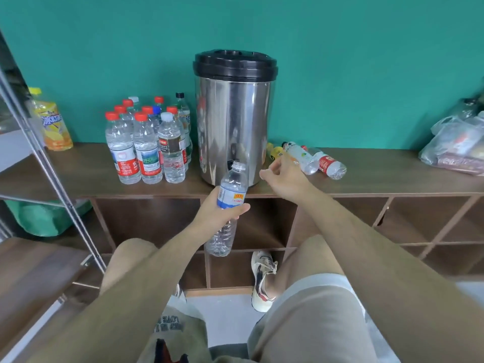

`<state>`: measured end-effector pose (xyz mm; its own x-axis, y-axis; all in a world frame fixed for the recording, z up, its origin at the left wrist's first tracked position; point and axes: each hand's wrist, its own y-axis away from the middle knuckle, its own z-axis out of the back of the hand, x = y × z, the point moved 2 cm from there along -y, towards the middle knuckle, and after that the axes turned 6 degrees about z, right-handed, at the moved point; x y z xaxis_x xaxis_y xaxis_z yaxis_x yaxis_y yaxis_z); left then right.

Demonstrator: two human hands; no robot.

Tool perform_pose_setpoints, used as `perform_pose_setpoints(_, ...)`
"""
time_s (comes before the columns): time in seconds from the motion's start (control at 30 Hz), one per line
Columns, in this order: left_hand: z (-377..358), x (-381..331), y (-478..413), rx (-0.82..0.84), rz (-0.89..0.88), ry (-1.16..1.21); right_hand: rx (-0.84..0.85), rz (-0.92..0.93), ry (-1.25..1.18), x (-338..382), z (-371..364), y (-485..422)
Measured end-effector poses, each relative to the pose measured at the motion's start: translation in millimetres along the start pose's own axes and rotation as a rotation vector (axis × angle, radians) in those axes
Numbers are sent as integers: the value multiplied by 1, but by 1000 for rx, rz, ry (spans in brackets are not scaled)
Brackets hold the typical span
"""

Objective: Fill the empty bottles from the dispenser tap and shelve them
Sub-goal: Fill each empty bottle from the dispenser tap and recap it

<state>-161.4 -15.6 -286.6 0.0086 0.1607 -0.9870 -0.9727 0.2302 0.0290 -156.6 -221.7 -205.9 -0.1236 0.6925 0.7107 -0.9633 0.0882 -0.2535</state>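
Note:
My left hand [218, 210] grips a clear uncapped bottle [229, 203] with a blue and white label, holding it tilted. Its open mouth sits just below the black tap [230, 162] at the foot of the steel dispenser [233, 121]. This bottle looks empty. My right hand [281, 174] hovers to the right of the dispenser base, above the counter [379, 179]. Its thumb and forefinger are close together, and I cannot make out whether anything is between them. Three bottles [311, 159] lie on their sides just beyond it.
Several capped bottles [146, 142] stand left of the dispenser, and a yellow drink pouch [53, 121] stands further left. Plastic bags [455, 142] sit at the counter's right end. Open wooden cubbies [262, 224] run below the counter. A metal rack [39, 153] stands at left.

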Motion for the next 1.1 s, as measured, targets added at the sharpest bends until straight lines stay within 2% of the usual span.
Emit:
perform_pose_setpoints(0.23, -23, 54, -31, -55, 64, 6, -130, -116, -37, -74, -52, -37)
perform_pose_setpoints(0.4, -36, 98, -37, -88, 160, 104, -161, -97, 143, -114, -78, -70)
perform_pose_setpoints(0.57, -40, 112, -60, -111, 190, 83, -224, -65, 225, -139, -92, -82)
perform_pose_setpoints(0.7, -35, 122, -67, -152, 210, 104, -198, -62, 244, -140, -89, -84)
perform_pose_setpoints(0.77, -32, 126, -68, -178, 225, 108, -260, 40, 209, -130, -83, -79)
perform_pose_setpoints(0.87, -29, 128, -69, -184, 229, 111, -301, 371, 11, -89, -66, -66)
perform_pose_setpoints(0.97, -31, 125, -72, -179, 208, 100, -154, 639, -64, -32, -50, -54)
perform_pose_setpoints(1.1, -36, 125, -70, -147, 175, 72, 49, 718, 29, -2, -65, -56)
